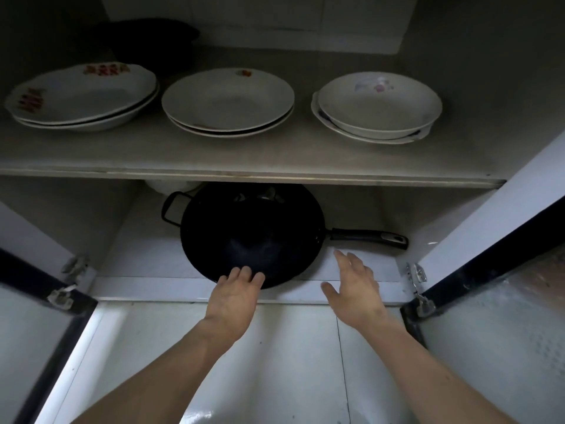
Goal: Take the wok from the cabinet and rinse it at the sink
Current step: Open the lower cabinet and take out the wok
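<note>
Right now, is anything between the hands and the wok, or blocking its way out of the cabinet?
Nothing visible. The left hand is already at the wok rim; the right hand hovers open short of the long handle. Both doors stand open; only the shelf sits close above it.

Dim cabinet interior, slight blur, wide-angle edge distortion.

Home kitchen: cabinet (244,174) stores plates (227,101), wok (250,237).
</note>
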A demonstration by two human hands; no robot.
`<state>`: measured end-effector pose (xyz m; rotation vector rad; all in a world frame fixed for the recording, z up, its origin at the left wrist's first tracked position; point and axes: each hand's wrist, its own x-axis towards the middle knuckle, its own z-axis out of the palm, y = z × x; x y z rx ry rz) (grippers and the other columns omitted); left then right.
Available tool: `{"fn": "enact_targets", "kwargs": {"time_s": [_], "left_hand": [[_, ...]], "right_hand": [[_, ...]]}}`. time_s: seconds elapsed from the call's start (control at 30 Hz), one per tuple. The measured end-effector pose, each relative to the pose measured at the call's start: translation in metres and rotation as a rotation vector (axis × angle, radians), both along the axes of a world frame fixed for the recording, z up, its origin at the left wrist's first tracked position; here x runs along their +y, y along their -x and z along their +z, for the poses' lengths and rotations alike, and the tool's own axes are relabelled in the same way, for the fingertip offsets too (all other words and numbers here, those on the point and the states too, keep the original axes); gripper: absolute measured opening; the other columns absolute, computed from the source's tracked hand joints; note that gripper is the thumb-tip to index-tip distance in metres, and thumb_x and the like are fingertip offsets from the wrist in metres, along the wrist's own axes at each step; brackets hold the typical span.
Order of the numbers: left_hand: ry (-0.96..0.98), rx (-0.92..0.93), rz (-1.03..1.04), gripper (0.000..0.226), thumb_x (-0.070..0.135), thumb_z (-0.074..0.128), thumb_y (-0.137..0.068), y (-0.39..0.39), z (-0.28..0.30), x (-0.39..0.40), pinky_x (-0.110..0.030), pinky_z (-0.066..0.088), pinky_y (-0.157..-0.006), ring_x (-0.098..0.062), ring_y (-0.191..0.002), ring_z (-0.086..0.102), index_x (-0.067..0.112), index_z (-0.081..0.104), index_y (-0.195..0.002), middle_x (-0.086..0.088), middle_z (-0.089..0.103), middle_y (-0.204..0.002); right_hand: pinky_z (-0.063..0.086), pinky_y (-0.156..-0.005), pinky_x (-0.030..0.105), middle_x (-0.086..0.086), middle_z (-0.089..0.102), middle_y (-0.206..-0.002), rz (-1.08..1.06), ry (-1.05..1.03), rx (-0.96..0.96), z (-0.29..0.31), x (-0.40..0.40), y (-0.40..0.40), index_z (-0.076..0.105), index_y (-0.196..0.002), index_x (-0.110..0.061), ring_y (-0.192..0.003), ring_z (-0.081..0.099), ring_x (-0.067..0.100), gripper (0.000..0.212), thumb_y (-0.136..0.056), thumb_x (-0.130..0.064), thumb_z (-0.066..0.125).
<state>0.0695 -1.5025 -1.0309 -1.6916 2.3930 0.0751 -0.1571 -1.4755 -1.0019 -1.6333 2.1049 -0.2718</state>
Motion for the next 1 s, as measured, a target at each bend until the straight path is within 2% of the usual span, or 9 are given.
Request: {"fn": "enact_targets", "kwargs": {"time_s": [0.13, 0.33, 0.43, 0.5, 0.67, 0.73, 0.83, 0.9, 1.0], "left_hand": [[-0.044, -0.043, -0.053, 0.077, -0.012, 0.051, -0.063, -0.013, 0.008, 0.008, -0.031, 0.037, -0.093, -0.022, -0.114, 0.043, 0.019, 0.038, -0.132, -0.002, 0.045, -0.123], [-0.033, -0.070, -0.112, 0.067, -0.008, 0.053, -0.075, -0.044, 0.009, 0.013, -0.029, 0.038, -0.089, -0.021, -0.112, 0.044, 0.022, 0.038, -0.133, 0.000, 0.045, -0.121], [-0.034, -0.016, -0.167, 0.035, 0.016, 0.052, -0.091, -0.062, 0.009, 0.014, -0.031, 0.042, -0.086, -0.020, -0.105, 0.048, 0.023, 0.046, -0.125, 0.001, 0.050, -0.114], [-0.026, 0.043, -0.182, 0.030, 0.032, 0.058, -0.091, -0.069, 0.009, 0.016, -0.032, 0.046, -0.083, -0.019, -0.100, 0.051, 0.024, 0.052, -0.119, 0.003, 0.053, -0.109], [0.002, 0.030, -0.208, 0.036, 0.040, 0.053, -0.094, -0.071, 0.006, 0.017, -0.031, 0.039, -0.089, -0.020, -0.110, 0.045, 0.024, 0.045, -0.124, 0.001, 0.048, -0.118], [0.031, 0.010, -0.191, 0.038, 0.044, 0.055, -0.092, -0.072, 0.005, 0.016, -0.032, 0.039, -0.091, -0.021, -0.111, 0.044, 0.023, 0.046, -0.123, 0.000, 0.048, -0.118], [0.054, 0.000, -0.163, 0.036, 0.044, 0.059, -0.090, -0.076, 0.000, 0.013, -0.034, 0.040, -0.092, -0.023, -0.106, 0.048, 0.023, 0.049, -0.118, 0.000, 0.053, -0.111], [0.073, 0.047, -0.140, 0.030, 0.036, 0.072, -0.081, -0.080, -0.005, 0.010, -0.033, 0.047, -0.079, -0.021, -0.091, 0.054, 0.023, 0.057, -0.103, 0.002, 0.058, -0.095], [0.088, 0.075, -0.130, 0.027, 0.021, 0.081, -0.069, -0.084, -0.013, 0.006, -0.028, 0.046, -0.061, -0.017, -0.074, 0.054, 0.022, 0.059, -0.085, 0.005, 0.057, -0.079]], "right_hand": [[0.022, -0.115, 0.043, 0.005, 0.015, -0.161, 0.028, 0.064, -0.014, -0.003, -0.003, -0.001, 0.014, -0.154, -0.026, -0.143, 0.018, 0.029, 0.071, -0.096, -0.042, 0.051], [0.018, -0.119, 0.043, 0.006, 0.014, -0.161, 0.094, 0.057, 0.119, -0.019, -0.006, 0.011, 0.015, -0.153, -0.026, -0.146, 0.010, 0.027, 0.073, -0.094, -0.040, 0.055], [0.013, -0.120, 0.043, 0.008, 0.016, -0.160, 0.109, 0.002, 0.161, -0.027, -0.004, 0.018, 0.015, -0.153, -0.028, -0.145, 0.013, 0.029, 0.075, -0.093, -0.038, 0.059], [0.015, -0.119, 0.043, 0.007, 0.027, -0.156, 0.154, -0.015, 0.230, -0.036, -0.002, 0.022, 0.018, -0.153, -0.029, -0.140, 0.023, 0.030, 0.076, -0.090, -0.038, 0.061], [0.033, -0.101, 0.036, 0.001, 0.049, -0.130, 0.187, 0.036, 0.254, -0.038, -0.003, 0.026, 0.031, -0.146, -0.033, -0.115, 0.045, 0.023, 0.065, -0.090, -0.024, 0.062], [0.040, -0.090, 0.035, 0.001, 0.050, -0.119, 0.199, 0.023, 0.230, -0.038, 0.002, 0.024, 0.035, -0.140, -0.036, -0.100, 0.052, 0.023, 0.062, -0.088, -0.013, 0.061], [0.047, -0.068, 0.033, -0.004, 0.044, -0.104, 0.204, -0.009, 0.140, -0.038, 0.010, 0.021, 0.037, -0.131, -0.039, -0.077, 0.053, 0.023, 0.073, -0.077, 0.009, 0.049], [0.048, -0.063, 0.032, -0.004, 0.044, -0.101, 0.233, -0.002, 0.131, -0.039, 0.014, 0.020, 0.039, -0.129, -0.035, -0.076, 0.051, 0.020, 0.076, -0.071, 0.015, 0.044], [0.047, -0.066, 0.032, -0.004, 0.045, -0.099, 0.250, 0.035, 0.154, -0.039, 0.017, 0.019, 0.041, -0.127, -0.033, -0.082, 0.047, 0.018, 0.075, -0.069, 0.016, 0.041]]}}
